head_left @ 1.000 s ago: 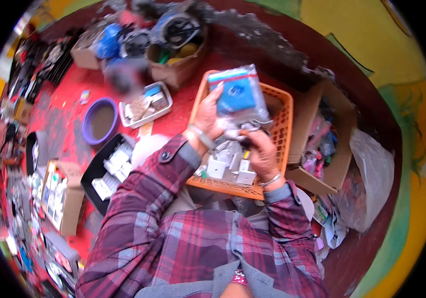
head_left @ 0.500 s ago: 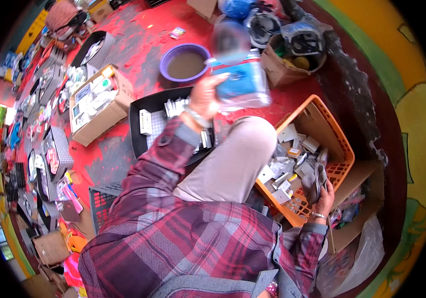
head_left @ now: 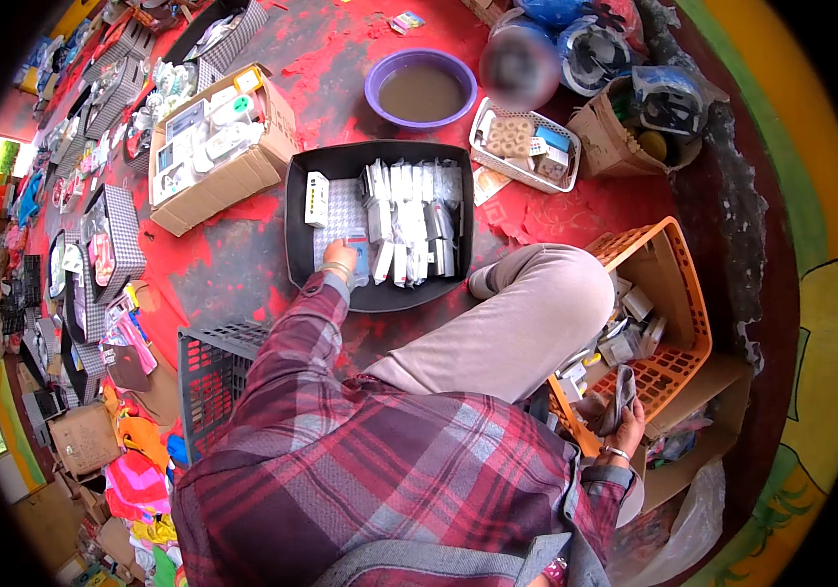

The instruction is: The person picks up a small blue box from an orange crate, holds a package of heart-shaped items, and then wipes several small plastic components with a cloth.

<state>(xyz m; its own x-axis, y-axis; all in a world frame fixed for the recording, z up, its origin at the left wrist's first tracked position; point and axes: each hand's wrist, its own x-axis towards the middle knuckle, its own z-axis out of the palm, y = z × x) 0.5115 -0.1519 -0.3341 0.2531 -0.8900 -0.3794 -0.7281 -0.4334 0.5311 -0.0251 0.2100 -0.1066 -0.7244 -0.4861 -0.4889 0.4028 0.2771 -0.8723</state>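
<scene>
My left hand (head_left: pixel 340 256) reaches into a black tray (head_left: pixel 299 264) with a checked lining and grips a flat blue packet in clear plastic (head_left: pixel 359 260), low at the tray's near left part. Right of the packet, several white, plastic-wrapped packages (head_left: pixel 409 220) stand in rows. A white box-like piece with a line of openings (head_left: pixel 316 201) lies at the tray's left side. At the lower right, my right hand (head_left: pixel 626 430) is closed on a grey cloth (head_left: pixel 624 393) by the rim of an orange plastic crate (head_left: pixel 698 328), which holds several white electrical-looking pieces (head_left: pixel 624 342).
A purple basin of murky water (head_left: pixel 421 90) and a white basket (head_left: pixel 527 147) stand beyond the tray. A cardboard box of packaged goods (head_left: pixel 219 186) sits left, a dark plastic crate (head_left: pixel 214 382) near my left arm. Another carton (head_left: pixel 703 421) adjoins the orange crate.
My left hand has brought the blue packet from in front of the basin, leftward and down into the black tray. The white basket now shows. My right hand keeps the cloth by the crate.
</scene>
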